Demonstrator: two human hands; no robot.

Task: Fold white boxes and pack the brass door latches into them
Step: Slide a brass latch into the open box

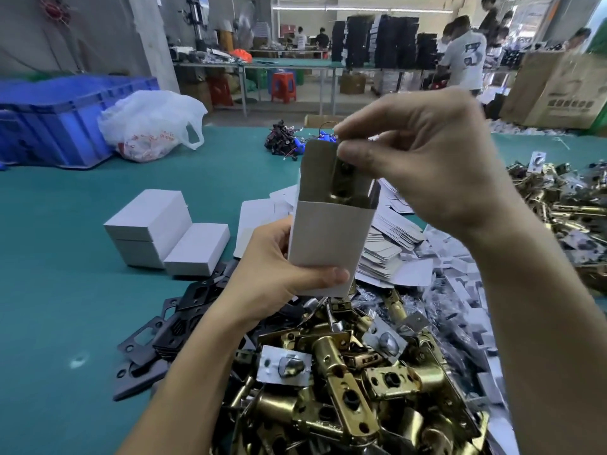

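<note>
My left hand (279,274) grips the lower part of an upright white box (331,238) whose top flap stands open. Inside its mouth sits a brass door latch (341,182), partly sunk into the box. My right hand (417,159) pinches the latch's top end from above. A heap of loose brass latches (354,382) lies on the table below my arms. Two closed white boxes (164,231) stand to the left on the green table (59,257).
Flat unfolded box blanks (391,234) are stacked behind the box. Dark strike plates (164,333) lie left of the heap. More latches (565,198) pile at right. A blue crate (62,116) and a white plastic bag (151,123) stand at far left. People work at benches behind.
</note>
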